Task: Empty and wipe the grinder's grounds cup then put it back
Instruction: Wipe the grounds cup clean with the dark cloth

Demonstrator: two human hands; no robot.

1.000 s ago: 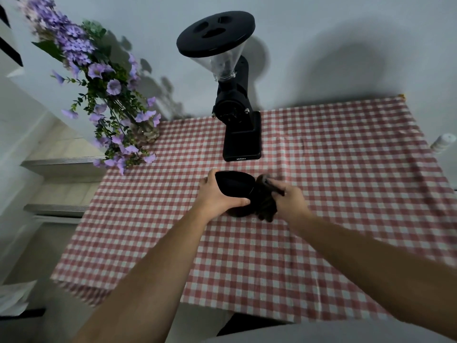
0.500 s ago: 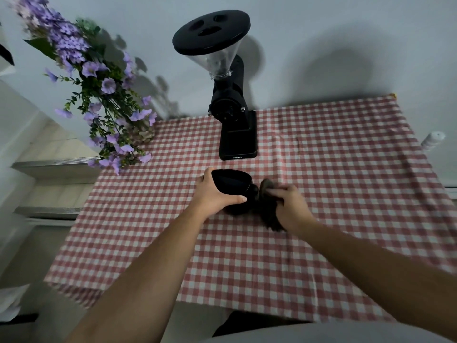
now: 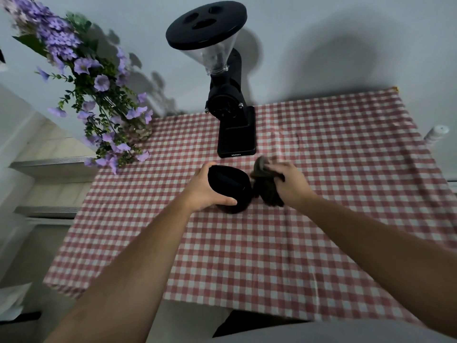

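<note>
Head view shows us looking down at a table with a red and white checked cloth (image 3: 321,219) on it. Near the middle of the frame, our left hand (image 3: 206,190) holds the black grounds cup (image 3: 228,188). Our thumb lies along the near side of the cup and our fingers curl around its far side, so the hand is closed on the cup. The open top of the cup faces up and a bit toward us. Inside it looks dark, and we cannot tell if anything is in there. The cup sits low over the cloth, but we cannot tell if its bottom touches.

Just to the right of the cup, our right hand (image 3: 289,183) is closed around a dark rag (image 3: 265,191). The rag is bunched up and pokes out above and below our fingers. It is right beside the cup's side, and it may be touching it. This hand looks a little blurry.

Higher up in the middle of the frame stands the black grinder (image 3: 232,120), at the far edge of the cloth by the wall. It has a clear funnel on top with a flat black lid. The cup is apart from it, closer to us.

In the upper left of the frame there is a bunch of purple flowers (image 3: 96,95) with green leaves.
</note>
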